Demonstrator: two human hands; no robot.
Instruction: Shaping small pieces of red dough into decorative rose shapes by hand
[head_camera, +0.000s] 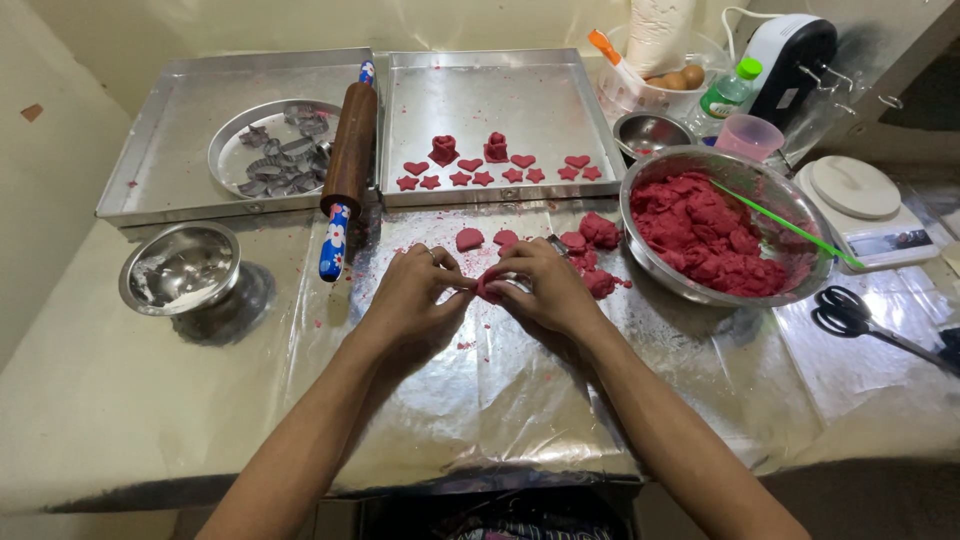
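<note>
Red dough, a small soft lump (489, 287), sits pinched between the fingertips of both hands just below the middle of the frame, above the foil-covered desk (500, 400). The left hand (412, 300) closes on it from the left, the right hand (545, 292) from the right, about equally near; its long axis I cannot tell. Just above lie loose red dough pieces (585, 250), and beyond them the square metal tray (497, 100) with red star and heart cut-outs (480, 170). At right stands the large steel bowl of red dough (715, 232); at upper left the wooden rolling pin (346, 165). Bare foil below the hands leaves open room toward the near desk edge.
</note>
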